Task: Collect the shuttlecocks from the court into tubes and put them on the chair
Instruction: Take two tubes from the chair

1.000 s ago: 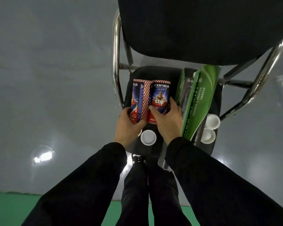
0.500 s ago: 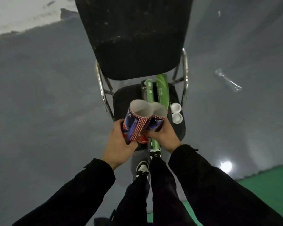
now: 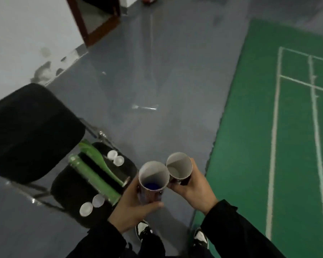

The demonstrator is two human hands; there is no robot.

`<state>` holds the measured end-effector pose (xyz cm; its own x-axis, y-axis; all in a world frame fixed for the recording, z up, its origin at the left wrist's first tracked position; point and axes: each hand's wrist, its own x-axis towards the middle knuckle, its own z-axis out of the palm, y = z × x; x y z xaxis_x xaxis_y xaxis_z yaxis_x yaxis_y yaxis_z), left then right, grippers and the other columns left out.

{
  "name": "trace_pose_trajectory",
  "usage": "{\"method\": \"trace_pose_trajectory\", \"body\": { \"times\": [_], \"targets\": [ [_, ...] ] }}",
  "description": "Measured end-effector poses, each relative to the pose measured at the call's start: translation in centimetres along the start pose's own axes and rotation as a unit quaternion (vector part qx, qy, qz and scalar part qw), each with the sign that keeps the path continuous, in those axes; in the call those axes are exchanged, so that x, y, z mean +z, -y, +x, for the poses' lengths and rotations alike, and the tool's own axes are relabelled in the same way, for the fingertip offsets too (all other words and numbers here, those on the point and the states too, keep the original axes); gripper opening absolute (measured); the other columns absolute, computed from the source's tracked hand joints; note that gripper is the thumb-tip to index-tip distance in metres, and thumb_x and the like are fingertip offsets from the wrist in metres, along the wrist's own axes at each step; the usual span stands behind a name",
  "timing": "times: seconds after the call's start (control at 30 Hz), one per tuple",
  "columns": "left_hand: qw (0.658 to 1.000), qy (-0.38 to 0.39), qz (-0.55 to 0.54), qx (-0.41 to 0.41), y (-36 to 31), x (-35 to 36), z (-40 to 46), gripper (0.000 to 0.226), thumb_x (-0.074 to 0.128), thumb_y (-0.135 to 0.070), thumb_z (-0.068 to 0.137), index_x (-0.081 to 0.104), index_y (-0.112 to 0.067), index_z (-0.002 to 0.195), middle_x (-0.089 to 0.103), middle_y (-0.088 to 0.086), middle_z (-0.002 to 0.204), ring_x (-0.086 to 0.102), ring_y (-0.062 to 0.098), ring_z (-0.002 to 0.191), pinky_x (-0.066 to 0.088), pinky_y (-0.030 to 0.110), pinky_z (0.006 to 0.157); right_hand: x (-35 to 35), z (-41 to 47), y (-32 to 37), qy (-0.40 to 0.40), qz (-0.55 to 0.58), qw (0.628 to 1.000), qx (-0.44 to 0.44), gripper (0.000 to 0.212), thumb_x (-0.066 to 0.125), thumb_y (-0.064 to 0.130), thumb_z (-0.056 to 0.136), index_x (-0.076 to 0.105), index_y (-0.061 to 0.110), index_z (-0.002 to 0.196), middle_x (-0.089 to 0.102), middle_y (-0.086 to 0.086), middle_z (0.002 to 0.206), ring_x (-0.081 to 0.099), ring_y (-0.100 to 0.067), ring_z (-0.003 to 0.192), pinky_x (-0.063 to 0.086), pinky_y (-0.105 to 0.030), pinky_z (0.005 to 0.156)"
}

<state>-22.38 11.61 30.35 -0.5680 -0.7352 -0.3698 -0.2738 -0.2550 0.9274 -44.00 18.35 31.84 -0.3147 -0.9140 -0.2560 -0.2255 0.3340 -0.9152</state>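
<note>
My left hand [image 3: 133, 205] grips an uncapped blue and red tube [image 3: 153, 180], held upright with its mouth toward me; its inside looks hollow down to a blue bottom. My right hand [image 3: 191, 189] holds a second uncapped tube [image 3: 179, 167] beside it, the two rims almost touching. The black chair [image 3: 32, 131] stands at the left. On its seat lie two green tubes [image 3: 93, 175] and several white caps [image 3: 116, 158]. No shuttlecock shows in this view.
The green court mat [image 3: 287, 127] with white lines fills the right side. Grey floor [image 3: 147, 81] runs ahead toward a white wall and a brown door frame [image 3: 93, 21]. A clear wrapper [image 3: 145, 107] lies on the floor. My shoes [image 3: 143, 229] show below.
Both hands lifted the two blue and red tubes off the chair seat. My view has turned right, so the chair now sits at the left and the green court has come into sight.
</note>
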Motion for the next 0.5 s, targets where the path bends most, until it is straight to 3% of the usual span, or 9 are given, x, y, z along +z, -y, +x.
{"method": "trace_pose_trajectory", "body": {
  "times": [0.07, 0.13, 0.2, 0.27, 0.4, 0.5],
  "targets": [
    [0.990, 0.123, 0.054, 0.038, -1.9, 3.7, 1.3, 0.081, 0.100, -0.027, 0.065, 0.058, -0.018, 0.134, 0.070, 0.003, 0.123, 0.064, 0.019, 0.120, 0.050, 0.050, 0.107, -4.5, -3.0, -1.0, -0.069, 0.030, 0.997, 0.011, 0.066, 0.089, 0.035, 0.075, 0.050, 0.036, 0.128, 0.069, 0.007, 0.119, 0.069, -0.017, 0.107, 0.056, -0.052, 0.090],
    [0.964, 0.209, 0.138, 0.094, -4.2, 8.3, 2.3, 0.096, 0.099, -0.038, 0.061, 0.048, -0.043, 0.142, 0.059, -0.011, 0.140, 0.054, 0.009, 0.134, 0.044, 0.039, 0.115, -8.6, -6.4, -2.6, -0.122, 0.060, 0.990, 0.029, 0.068, 0.091, 0.035, 0.074, 0.050, 0.034, 0.128, 0.070, 0.005, 0.120, 0.068, -0.018, 0.109, 0.055, -0.052, 0.093],
    [0.924, 0.297, 0.191, 0.149, -6.6, 13.7, 2.7, 0.103, 0.098, -0.051, 0.058, 0.036, -0.071, 0.138, 0.037, -0.027, 0.154, 0.030, 0.008, 0.152, 0.031, 0.041, 0.123, -12.5, -10.0, -4.5, -0.172, 0.078, 0.981, 0.049, 0.069, 0.091, 0.037, 0.072, 0.050, 0.034, 0.127, 0.070, 0.008, 0.119, 0.069, -0.015, 0.108, 0.055, -0.051, 0.095],
    [0.880, 0.358, 0.249, 0.187, -8.1, 19.4, 2.8, 0.103, 0.097, -0.054, 0.058, 0.030, -0.080, 0.132, 0.013, -0.039, 0.158, 0.003, 0.004, 0.158, 0.020, 0.050, 0.127, -16.1, -13.8, -6.8, -0.212, 0.083, 0.971, 0.068, 0.066, 0.088, 0.047, 0.069, 0.049, 0.041, 0.122, 0.071, 0.015, 0.115, 0.069, -0.011, 0.104, 0.055, -0.050, 0.093],
    [0.800, 0.427, 0.338, 0.252, -9.4, 30.8, 2.1, 0.085, 0.094, -0.058, 0.060, 0.047, -0.067, 0.130, -0.008, -0.033, 0.163, -0.020, -0.001, 0.154, 0.017, 0.055, 0.127, -22.3, -21.0, -11.2, -0.273, 0.137, 0.948, 0.089, 0.078, 0.080, 0.080, 0.056, 0.048, 0.041, 0.116, 0.068, 0.026, 0.104, 0.066, -0.009, 0.095, 0.055, -0.051, 0.091],
    [0.767, 0.477, 0.333, 0.269, -9.6, 38.7, 1.4, 0.089, 0.096, -0.055, 0.062, 0.047, -0.061, 0.136, -0.006, -0.027, 0.167, -0.011, 0.006, 0.158, 0.019, 0.057, 0.126, -27.3, -25.5, -14.0, -0.308, 0.144, 0.935, 0.097, 0.089, 0.072, 0.091, 0.048, 0.047, 0.041, 0.118, 0.067, 0.028, 0.105, 0.066, -0.009, 0.096, 0.055, -0.050, 0.091]
  ]
}}
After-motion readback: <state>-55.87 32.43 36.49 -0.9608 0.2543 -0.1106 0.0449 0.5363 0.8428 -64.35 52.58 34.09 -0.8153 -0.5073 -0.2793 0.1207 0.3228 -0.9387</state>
